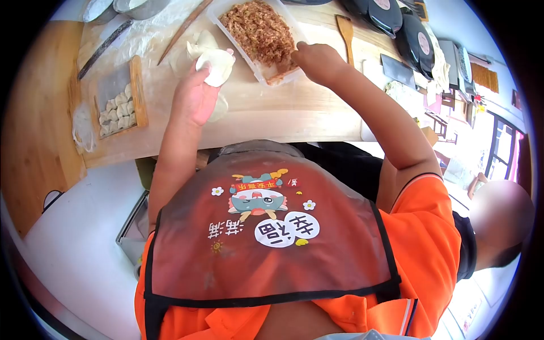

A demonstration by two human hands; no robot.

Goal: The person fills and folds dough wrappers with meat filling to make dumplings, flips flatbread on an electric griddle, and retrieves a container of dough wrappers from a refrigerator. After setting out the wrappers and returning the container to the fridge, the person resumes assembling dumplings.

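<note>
A round white dough wrapper [216, 66] lies across the fingers of my left hand [195, 96], with the thumb on its edge. My right hand [317, 62] is closed at the right rim of a clear plastic tub [270, 77]; what its fingers hold is too hidden to make out. Brown minced filling [258, 31] fills most of the tub. More dough wrappers [202, 43] lie on the board just beyond my left hand, and another wrapper [219, 109] lies partly behind that hand.
A wooden-framed tray [137, 93] of small dumplings stands at the left. Near the back are a thin rolling pin [184, 28], a dark stick [105, 48] and a metal bowl [140, 8]. A wooden spatula [345, 35] and black containers [415, 45] lie right; another person [493, 226] is at far right.
</note>
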